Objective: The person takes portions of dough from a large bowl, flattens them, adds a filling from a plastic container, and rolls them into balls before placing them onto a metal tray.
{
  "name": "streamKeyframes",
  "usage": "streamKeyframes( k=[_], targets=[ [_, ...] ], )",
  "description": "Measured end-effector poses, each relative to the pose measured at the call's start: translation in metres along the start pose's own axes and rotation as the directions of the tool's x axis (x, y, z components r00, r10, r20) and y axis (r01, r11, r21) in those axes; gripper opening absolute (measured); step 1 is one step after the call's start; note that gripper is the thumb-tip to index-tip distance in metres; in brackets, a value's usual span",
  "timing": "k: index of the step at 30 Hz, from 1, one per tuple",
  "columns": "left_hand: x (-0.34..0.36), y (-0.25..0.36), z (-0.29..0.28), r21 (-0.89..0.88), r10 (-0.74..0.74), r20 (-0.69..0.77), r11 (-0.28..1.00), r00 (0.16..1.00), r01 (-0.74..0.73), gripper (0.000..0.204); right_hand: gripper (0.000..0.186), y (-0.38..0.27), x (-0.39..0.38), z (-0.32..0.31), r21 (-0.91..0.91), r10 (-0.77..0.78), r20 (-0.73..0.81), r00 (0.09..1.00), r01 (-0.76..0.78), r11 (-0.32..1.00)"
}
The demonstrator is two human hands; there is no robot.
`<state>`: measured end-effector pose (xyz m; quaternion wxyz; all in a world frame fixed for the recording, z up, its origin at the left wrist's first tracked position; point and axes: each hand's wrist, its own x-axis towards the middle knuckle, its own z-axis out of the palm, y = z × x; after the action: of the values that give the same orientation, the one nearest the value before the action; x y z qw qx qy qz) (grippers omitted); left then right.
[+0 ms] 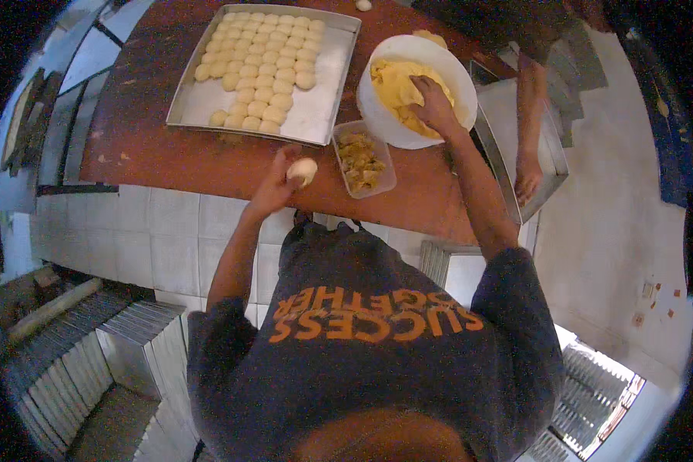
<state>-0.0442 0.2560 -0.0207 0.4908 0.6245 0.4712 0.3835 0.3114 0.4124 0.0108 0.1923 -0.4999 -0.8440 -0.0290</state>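
My left hand (pixel 276 183) is closed around a pale round dough ball (pixel 303 171), held just above the table's near edge. My right hand (pixel 434 108) reaches into a white bucket (pixel 460 69). Its visible fingers are apart and rest on a soft yellow mass (pixel 393 79); some fingertips are hard to make out. Between my hands stands a clear plastic container (pixel 383 183) with a lumpy yellow-brown filling (pixel 359 160). Beyond my left hand lies a metal tray (pixel 319 108) with rows of pale dough balls (pixel 263 65), its right side bare metal.
The reddish-brown table (pixel 138 146) carries all this. Another person's arm (pixel 530 115) hangs at the right, its hand at a metal tray (pixel 543 173) beside the bucket. A small pale ball (pixel 363 5) lies at the far edge. Stacked metal trays (pixel 92 362) stand lower left.
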Motion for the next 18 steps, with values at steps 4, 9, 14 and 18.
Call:
streamKeyframes(
  k=[4, 9, 14, 18],
  targets=[
    [-0.033, -0.036, -0.006, 0.387, 0.014, -0.226, 0.919, 0.974, 0.076, 0.033, 0.041, 0.014, 0.019, 0.017, 0.042, 0.058, 0.276, 0.959, -0.072, 0.996],
    [-0.029, -0.096, -0.009, 0.694, 0.344, -0.438, 0.717, 0.831, 0.069, 0.023, 0.03, -0.003, 0.007, 0.021, -0.001, 0.171, 0.175, 0.97, -0.174, 0.985],
    [-0.041, -0.109, 0.039, 0.676, 0.086, -0.261, 0.728, 0.961, 0.119, 0.022, 0.025, 0.01, -0.011, 0.033, -0.207, 0.258, 0.303, 0.917, -0.201, 0.958],
    [-0.009, -0.072, -0.004, 0.034, -0.476, -0.299, 0.861, 0.827, 0.508, 0.028, 0.022, 0.015, -0.036, -0.012, 0.604, 0.599, 0.38, 0.705, -0.679, 0.416]
  ],
)
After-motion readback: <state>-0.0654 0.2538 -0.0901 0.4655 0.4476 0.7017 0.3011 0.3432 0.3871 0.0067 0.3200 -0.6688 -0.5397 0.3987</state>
